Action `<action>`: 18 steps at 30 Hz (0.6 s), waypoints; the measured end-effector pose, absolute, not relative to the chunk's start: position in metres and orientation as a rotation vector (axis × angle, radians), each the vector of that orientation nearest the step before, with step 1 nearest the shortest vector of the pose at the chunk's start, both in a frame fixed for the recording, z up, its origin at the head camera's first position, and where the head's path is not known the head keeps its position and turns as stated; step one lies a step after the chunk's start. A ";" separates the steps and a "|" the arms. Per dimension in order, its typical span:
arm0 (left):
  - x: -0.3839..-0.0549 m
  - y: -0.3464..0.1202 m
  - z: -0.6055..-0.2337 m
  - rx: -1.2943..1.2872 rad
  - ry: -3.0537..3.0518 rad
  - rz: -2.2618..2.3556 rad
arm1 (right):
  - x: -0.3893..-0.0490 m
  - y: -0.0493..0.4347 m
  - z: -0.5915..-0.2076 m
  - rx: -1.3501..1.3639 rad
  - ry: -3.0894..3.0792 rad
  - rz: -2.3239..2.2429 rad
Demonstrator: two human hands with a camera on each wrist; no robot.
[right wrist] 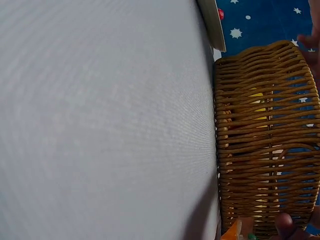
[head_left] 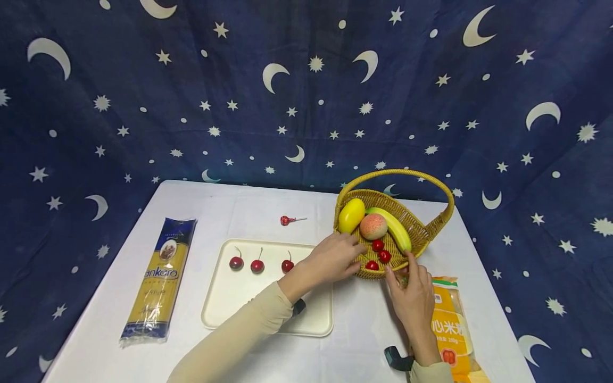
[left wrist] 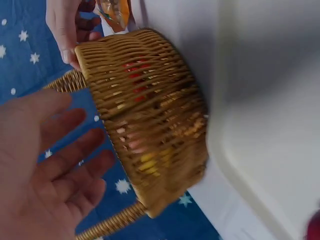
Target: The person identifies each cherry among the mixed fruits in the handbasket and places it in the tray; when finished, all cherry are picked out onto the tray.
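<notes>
A wicker basket point(head_left: 416, 239) with a tall handle holds a yellow mango-like fruit point(head_left: 351, 215), a peach point(head_left: 373, 226), a banana point(head_left: 395, 229) and three red cherries point(head_left: 384, 256). My left hand point(head_left: 337, 256) is at its left front rim, fingers spread and slightly bent. In the left wrist view that hand point(left wrist: 65, 165) holds nothing and stands beside the wicker wall. At the front right rim, my right hand point(head_left: 414, 295) grips the basket's edge. A right-hand fingertip point(right wrist: 284, 224) shows against the weave in the right wrist view.
Three stemmed cherries point(head_left: 257, 266) lie in a cream tray point(head_left: 230, 314), partly under my left forearm. Behind it lies a red lollipop point(head_left: 286, 220). A spaghetti pack point(head_left: 160, 282) is at left; an orange-yellow food packet point(head_left: 450, 324) lies beside my right wrist. A starry curtain point(head_left: 306, 122) backs the table.
</notes>
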State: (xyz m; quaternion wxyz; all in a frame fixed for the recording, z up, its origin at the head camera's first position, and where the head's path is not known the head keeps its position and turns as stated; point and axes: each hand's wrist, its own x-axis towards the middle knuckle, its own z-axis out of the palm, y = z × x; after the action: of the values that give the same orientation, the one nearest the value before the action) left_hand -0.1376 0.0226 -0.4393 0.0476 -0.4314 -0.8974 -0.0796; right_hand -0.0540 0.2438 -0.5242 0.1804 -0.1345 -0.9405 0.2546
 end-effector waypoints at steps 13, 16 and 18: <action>-0.146 0.078 -0.429 -1.366 -2.906 0.288 | -0.053 0.245 -0.525 -0.359 -2.634 0.699; -0.148 0.086 -0.430 -1.396 -2.943 0.317 | -0.053 0.245 -0.525 -0.358 -2.635 0.696; -0.149 0.091 -0.429 -1.430 -2.969 0.309 | -0.053 0.245 -0.525 -0.359 -2.639 0.693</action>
State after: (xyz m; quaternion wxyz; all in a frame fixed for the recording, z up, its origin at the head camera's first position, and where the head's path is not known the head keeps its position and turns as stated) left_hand -0.1489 0.0905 -0.4292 -0.0842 -0.4306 -0.8938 0.0929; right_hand -0.0532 0.2446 -0.5254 0.1936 -0.1278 -0.9409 0.2469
